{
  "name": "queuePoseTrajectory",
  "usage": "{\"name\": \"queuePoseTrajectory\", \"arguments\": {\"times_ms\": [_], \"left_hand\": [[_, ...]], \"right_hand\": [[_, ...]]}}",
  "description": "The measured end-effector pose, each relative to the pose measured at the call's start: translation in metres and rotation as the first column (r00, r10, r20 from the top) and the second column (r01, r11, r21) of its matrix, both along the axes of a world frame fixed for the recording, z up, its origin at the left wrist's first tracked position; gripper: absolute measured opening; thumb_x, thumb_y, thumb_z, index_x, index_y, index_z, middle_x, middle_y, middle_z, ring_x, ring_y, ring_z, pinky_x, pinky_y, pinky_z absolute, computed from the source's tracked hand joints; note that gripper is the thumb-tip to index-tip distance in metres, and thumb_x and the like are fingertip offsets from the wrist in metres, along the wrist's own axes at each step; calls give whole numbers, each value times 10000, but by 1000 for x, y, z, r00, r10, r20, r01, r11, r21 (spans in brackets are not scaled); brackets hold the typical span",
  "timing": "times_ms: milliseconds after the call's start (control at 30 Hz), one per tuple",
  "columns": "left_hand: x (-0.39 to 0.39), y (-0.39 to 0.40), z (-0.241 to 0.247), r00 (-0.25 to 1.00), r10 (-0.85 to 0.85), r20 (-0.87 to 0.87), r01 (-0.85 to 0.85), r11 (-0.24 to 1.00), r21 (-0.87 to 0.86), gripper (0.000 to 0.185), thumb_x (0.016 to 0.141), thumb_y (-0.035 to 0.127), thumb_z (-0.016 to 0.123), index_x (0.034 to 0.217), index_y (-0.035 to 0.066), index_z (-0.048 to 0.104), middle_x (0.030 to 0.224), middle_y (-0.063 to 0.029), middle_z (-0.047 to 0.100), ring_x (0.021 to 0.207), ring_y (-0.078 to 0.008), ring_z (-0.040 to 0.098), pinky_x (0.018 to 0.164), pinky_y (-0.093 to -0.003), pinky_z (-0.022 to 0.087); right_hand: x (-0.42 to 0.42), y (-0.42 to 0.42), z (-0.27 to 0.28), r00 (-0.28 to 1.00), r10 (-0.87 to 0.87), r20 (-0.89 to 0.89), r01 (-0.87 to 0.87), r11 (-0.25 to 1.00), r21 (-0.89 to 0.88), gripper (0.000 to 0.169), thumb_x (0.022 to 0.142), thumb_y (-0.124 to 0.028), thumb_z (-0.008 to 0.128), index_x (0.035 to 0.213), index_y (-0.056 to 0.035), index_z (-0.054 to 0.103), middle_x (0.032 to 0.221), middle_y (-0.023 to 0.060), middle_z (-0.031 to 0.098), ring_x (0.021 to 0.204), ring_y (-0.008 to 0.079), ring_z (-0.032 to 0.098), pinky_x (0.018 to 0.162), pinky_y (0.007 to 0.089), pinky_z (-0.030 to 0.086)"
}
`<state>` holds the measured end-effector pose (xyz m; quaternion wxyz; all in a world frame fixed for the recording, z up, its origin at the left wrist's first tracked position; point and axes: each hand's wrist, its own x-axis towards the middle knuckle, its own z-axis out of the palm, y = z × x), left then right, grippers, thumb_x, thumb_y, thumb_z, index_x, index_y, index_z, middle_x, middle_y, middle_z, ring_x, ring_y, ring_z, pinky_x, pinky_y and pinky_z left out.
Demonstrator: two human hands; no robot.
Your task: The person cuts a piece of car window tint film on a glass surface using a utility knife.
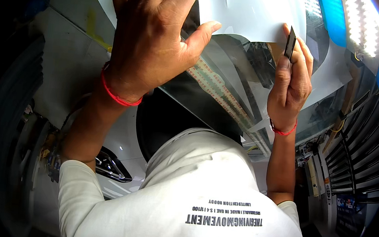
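Note:
My right hand (290, 83) grips a small craft knife (291, 43) between thumb and fingers, its angled blade pointing up the picture. The knife and fingertips are at the lower right edge of a glossy white sheet (251, 14); whether the blade touches it I cannot tell. My left hand (156, 32) is spread with nothing in it. Its thumb overlaps the sheet's lower left part, and some fingertips run out of the top of the picture. Beneath the sheet is a glass tabletop (207, 103) with printed strips of tape (224, 98) running diagonally across it.
Blue-ended, brightly lit lamps (360, 28) stand at the upper right. More white sheet (330, 72) extends beside my right hand. A car headlight (114, 167) on white bodywork shows under my left arm. Dark metal slats (357, 151) line the right side.

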<state>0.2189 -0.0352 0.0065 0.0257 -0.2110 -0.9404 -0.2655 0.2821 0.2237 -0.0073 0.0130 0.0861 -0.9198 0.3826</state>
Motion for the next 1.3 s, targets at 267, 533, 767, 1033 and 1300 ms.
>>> {"name": "queuePoseTrajectory", "arguments": {"times_ms": [267,533,767,1033,1300], "left_hand": [[34,15,22,588,132,798,-668,636,387,490,956,132,748,1351,-88,559,1133,-157,717,799,-115,698,663,-216,499],[36,45,6,374,-103,922,-840,383,384,245,1040,202,608,1122,-20,671,936,-100,760,672,-181,753,566,-245,540],[34,43,9,341,-85,936,-881,319,350,232,1035,164,582,1116,-33,674,918,-95,759,662,-209,755,561,-246,550],[28,40,24,418,-50,907,-835,371,405,269,993,177,659,1100,-66,698,928,-126,756,619,-214,737,560,-247,545],[30,41,25,454,41,890,-811,434,393,249,963,194,714,1037,-43,717,857,-96,754,598,-177,725,560,-247,547]], "right_hand": [[0,-2,-13,995,-48,-89,42,997,-70,76,907,-23,580,839,6,593,1323,237,686,1284,373,586,1086,423,427],[3,0,-18,988,-56,-144,54,998,-16,30,808,-41,589,820,-17,575,1230,169,748,1165,332,657,1021,392,422],[0,0,-21,976,-61,-210,60,998,-8,58,750,-59,599,801,-32,588,1135,151,779,1081,313,691,994,372,415],[-2,0,-19,974,-46,-221,51,999,15,59,750,-64,599,797,-29,599,1126,147,781,1081,312,692,989,374,419],[-2,2,-20,972,-40,-230,43,999,7,57,737,-50,598,789,-28,598,1133,153,780,1076,310,697,995,373,415]]}}
